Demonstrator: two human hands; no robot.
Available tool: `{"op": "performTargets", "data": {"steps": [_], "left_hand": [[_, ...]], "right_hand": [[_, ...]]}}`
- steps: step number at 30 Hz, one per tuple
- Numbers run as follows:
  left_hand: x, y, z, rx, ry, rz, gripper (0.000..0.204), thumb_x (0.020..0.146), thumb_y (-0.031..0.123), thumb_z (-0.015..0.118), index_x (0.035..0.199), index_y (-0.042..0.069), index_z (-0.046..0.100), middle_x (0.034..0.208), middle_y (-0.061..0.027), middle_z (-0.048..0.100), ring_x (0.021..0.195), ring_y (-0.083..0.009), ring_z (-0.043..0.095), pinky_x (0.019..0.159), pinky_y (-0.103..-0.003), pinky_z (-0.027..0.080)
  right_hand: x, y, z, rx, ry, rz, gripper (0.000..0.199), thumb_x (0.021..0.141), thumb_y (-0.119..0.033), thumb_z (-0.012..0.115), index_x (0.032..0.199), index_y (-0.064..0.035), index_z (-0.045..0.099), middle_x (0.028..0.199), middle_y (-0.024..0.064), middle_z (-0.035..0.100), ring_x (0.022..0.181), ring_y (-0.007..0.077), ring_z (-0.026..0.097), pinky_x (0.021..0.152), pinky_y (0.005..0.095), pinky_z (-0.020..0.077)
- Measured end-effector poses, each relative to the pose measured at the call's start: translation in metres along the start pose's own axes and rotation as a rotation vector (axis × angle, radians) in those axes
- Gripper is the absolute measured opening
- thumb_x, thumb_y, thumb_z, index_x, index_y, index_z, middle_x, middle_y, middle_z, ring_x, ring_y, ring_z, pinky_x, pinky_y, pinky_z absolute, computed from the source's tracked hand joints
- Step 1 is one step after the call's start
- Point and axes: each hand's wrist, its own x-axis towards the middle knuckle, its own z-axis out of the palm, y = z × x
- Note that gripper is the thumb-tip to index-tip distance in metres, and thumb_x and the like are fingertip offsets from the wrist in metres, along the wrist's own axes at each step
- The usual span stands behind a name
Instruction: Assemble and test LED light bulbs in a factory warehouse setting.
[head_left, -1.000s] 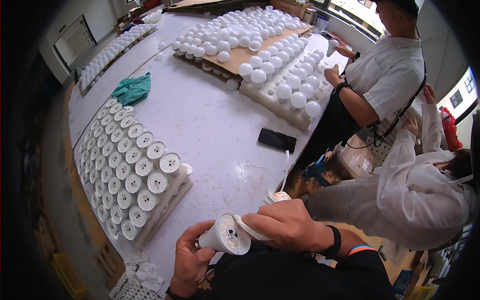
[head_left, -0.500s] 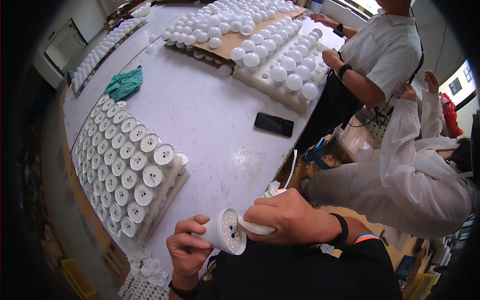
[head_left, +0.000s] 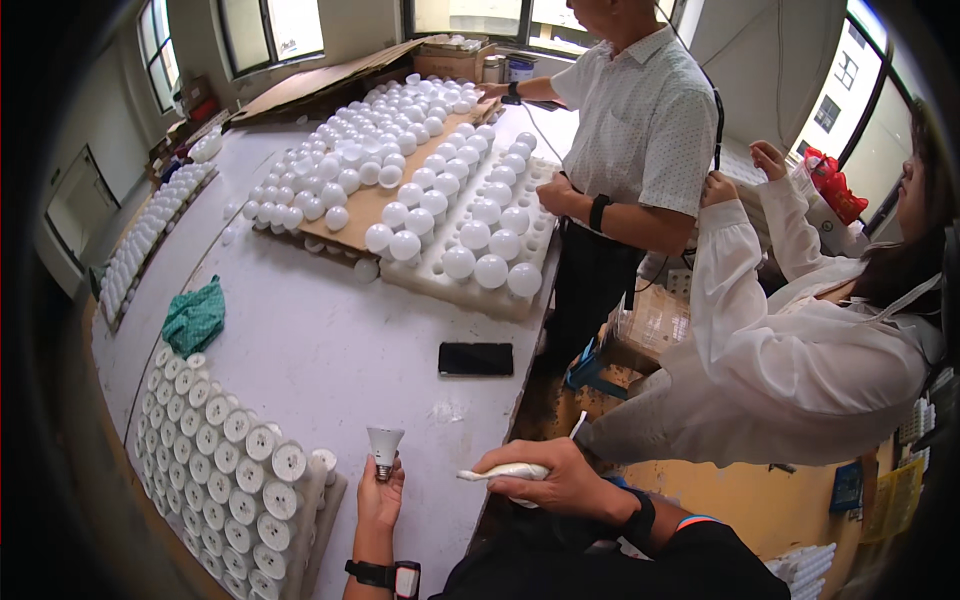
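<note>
Upright in my left hand is a white LED bulb base with a metal screw cap; my fingers close round its lower part and its wide end faces up. My right hand grips a soft white pouch-like thing that narrows to a tip on the left. Its exact kind does not show. The pouch and the bulb base are apart. Left of my left hand, rows of similar bulb bases, with round white faces up, stand in a pale foam rack.
A black phone and a green cloth lie on the white table. Farther off are white domes on cardboard and a foam tray with round bulbs. Two people, one in a patterned shirt, stand at right.
My left hand has moved forward, turning the bulb base upright and away from the white pouch. My right hand still holds the pouch. The view has tilted up toward the room.
</note>
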Motion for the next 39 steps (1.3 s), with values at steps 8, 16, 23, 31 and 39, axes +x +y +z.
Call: {"op": "performTargets", "data": {"steps": [8,16,23,31,39], "left_hand": [[0.165,-0.022,0.026,0.352,0.117,0.183,0.039,0.086,0.017,0.052,0.121,0.007,0.04,0.09,-0.0061,0.053,0.075,-0.0163,0.054,0.067,-0.029,0.048],[0.145,-0.026,0.058,0.854,0.183,0.249,0.043,0.085,0.013,0.049,0.126,0.007,0.037,0.106,-0.0088,0.052,0.083,-0.0194,0.057,0.063,-0.027,0.047],[0.005,0.003,0.037,0.838,0.203,0.174,0.025,0.09,0.019,0.044,0.103,-0.002,0.047,0.097,-0.0166,0.056,0.082,-0.023,0.059,0.067,-0.031,0.051],[-0.08,0.026,0.002,0.789,0.313,0.383,0.023,0.089,0.017,0.047,0.102,-0.001,0.055,0.079,-0.0085,0.06,0.067,-0.0126,0.058,0.063,-0.025,0.048],[-0.162,0.024,-0.043,0.673,0.646,0.561,0.023,0.088,0.019,0.049,0.086,-0.002,0.058,0.076,-0.0078,0.06,0.061,-0.0123,0.057,0.058,-0.024,0.048]], "right_hand": [[0.011,0.019,-0.054,0.002,0.135,-0.064,0.024,0.078,-0.015,0.065,0.099,-0.0048,0.063,0.093,0.0064,0.065,0.083,0.0145,0.062,0.071,0.0247,0.048],[0.033,0.031,-0.08,0.177,0.107,0.013,0.023,0.08,-0.014,0.062,0.102,-0.0053,0.062,0.097,0.0063,0.064,0.083,0.013,0.06,0.072,0.0237,0.0459],[0.041,0.031,-0.108,0.638,0.302,-0.04,0.034,0.077,-0.028,0.066,0.097,-0.0013,0.063,0.073,0.004,0.058,0.06,0.0069,0.049,0.053,0.0209,0.0382],[0.046,0.015,-0.136,0.865,0.218,-0.754,0.025,0.087,-0.024,0.054,0.099,-0.004,0.044,0.055,-0.0005,0.036,0.032,0.0026,0.025,0.028,0.0171,0.0191],[0.022,0.024,-0.065,0.524,1.009,-0.171,0.037,0.087,-0.038,0.049,0.109,-0.0083,0.045,0.057,-0.0054,0.036,0.039,0.0003,0.019,0.036,0.0148,0.0196]]}}
